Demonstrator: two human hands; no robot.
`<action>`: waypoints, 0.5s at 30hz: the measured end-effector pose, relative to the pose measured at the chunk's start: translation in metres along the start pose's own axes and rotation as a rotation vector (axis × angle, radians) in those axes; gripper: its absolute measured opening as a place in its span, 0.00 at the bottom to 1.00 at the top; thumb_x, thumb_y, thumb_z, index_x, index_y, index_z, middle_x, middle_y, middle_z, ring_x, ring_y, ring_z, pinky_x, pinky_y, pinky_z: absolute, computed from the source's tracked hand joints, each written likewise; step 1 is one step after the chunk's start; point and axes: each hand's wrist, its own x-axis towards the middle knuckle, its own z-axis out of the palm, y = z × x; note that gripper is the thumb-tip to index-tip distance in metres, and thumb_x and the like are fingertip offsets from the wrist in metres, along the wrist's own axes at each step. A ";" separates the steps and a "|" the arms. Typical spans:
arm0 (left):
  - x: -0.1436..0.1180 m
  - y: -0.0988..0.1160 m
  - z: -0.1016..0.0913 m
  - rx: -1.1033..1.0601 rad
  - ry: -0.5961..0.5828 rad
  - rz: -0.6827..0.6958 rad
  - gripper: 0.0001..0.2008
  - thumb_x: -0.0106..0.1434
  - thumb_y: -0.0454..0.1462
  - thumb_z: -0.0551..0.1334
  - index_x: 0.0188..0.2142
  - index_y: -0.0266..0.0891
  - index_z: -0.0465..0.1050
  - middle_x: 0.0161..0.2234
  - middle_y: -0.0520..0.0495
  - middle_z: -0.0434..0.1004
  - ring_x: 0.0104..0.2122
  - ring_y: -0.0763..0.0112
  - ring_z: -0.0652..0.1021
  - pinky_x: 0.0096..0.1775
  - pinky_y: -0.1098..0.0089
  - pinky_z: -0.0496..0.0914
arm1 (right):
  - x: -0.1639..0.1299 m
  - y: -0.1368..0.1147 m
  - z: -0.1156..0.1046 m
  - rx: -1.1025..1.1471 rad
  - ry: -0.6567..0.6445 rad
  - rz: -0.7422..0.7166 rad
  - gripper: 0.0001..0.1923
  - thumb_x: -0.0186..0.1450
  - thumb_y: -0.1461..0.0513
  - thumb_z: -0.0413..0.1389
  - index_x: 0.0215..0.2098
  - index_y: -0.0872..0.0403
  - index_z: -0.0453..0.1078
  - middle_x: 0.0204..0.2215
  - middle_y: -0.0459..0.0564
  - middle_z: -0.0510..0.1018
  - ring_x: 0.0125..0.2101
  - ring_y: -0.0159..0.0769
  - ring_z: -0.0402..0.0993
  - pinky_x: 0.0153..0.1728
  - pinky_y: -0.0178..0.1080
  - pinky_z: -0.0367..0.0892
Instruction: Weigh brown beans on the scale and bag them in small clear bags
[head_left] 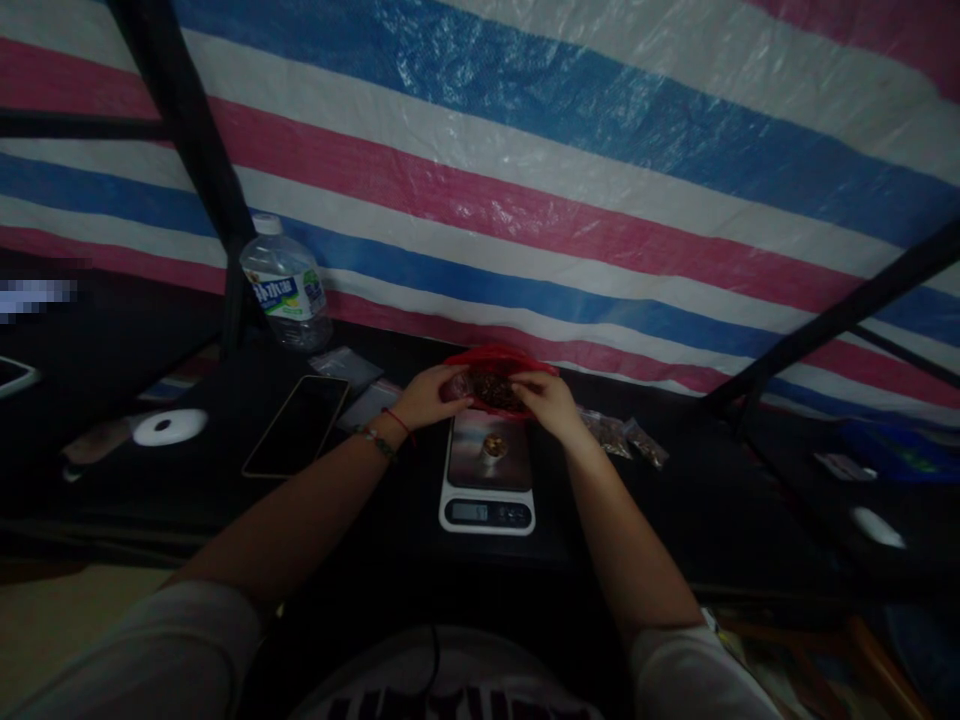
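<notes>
dark table (675, 520) under a striped tarp (525, 150); left hand (427, 397) and right hand (550, 400) grip a red bag (495, 360).

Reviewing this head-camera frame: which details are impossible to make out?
- Scale display: digits too small and dim.
- Red bag contents: dark, partly covered by the left hand and right hand.
- Left edge: a blurred patch hides whatever is there.
- Small packets: contents too small and dim.
- Bottle label: text unreadable.
</notes>
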 end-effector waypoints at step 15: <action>0.001 0.005 -0.002 -0.019 -0.024 -0.003 0.29 0.56 0.47 0.65 0.54 0.37 0.69 0.51 0.39 0.74 0.51 0.57 0.75 0.53 0.57 0.68 | -0.030 -0.015 0.013 0.102 -0.292 -0.222 0.08 0.61 0.58 0.58 0.28 0.53 0.71 0.28 0.47 0.72 0.29 0.33 0.68 0.30 0.35 0.61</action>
